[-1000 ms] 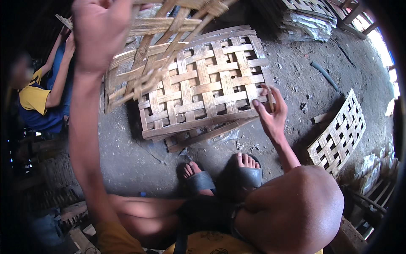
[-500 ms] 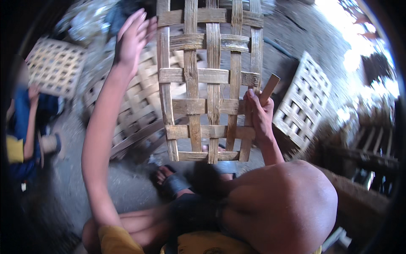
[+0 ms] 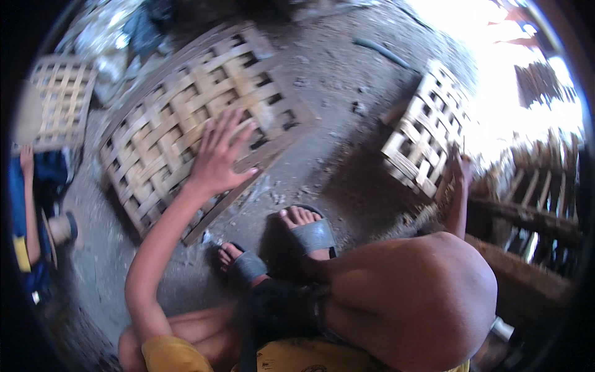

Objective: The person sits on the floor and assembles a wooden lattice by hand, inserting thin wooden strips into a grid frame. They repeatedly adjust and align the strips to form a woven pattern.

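My left hand [image 3: 222, 152] is open, fingers spread, over a woven bamboo panel [image 3: 176, 115] edged with a dark wooden frame. Whether it touches the weave I cannot tell. Out to the right, my right hand [image 3: 461, 168] is at the edge of another woven bamboo panel [image 3: 427, 127], which lies slanted on the ground side. Its fingers look curled, but they are small and blurred, and what they hold cannot be made out.
A co-worker at far left, with a hand [image 3: 26, 161] at a woven panel [image 3: 62, 93], sits by a hat [image 3: 62, 228]. A dark tube [image 3: 384, 53] lies on the dirt floor. Slatted wood [image 3: 527, 192] stands at right. My sandalled feet [image 3: 310, 232] are between the panels.
The woven panel held upright before me has left the middle. My right hand has moved out to the right-hand panel. My left hand has come down over the framed panel.
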